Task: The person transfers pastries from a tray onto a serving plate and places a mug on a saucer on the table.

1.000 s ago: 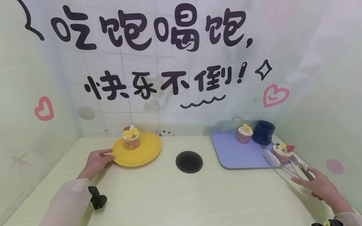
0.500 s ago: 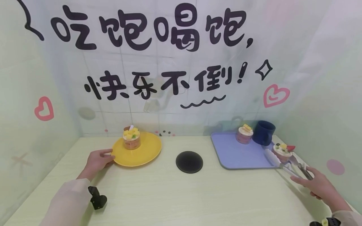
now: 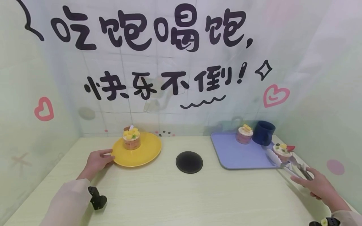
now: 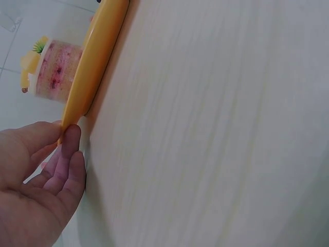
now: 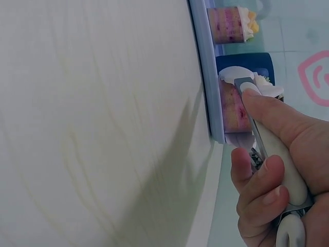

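My left hand pinches the near-left rim of a round yellow plate, thumb above and fingers beneath in the left wrist view. On that plate stands a dessert cup topped with yellow cubes. At the far right, my right hand grips a pair of tongs. The tongs' white-tipped arms lie on either side of a second dessert cup, topped with a strawberry piece. This cup sits at the right end of the blue tray; whether both tips press it I cannot tell.
A third dessert cup and a dark blue mug stand at the back of the tray. A round black disc lies on the table between plate and tray. Printed cloth walls enclose the back and sides.
The tongs' left arm has shifted slightly right, towards the strawberry-topped dessert cup, and my right hand has moved very slightly left. My left hand and the plate have stayed put.
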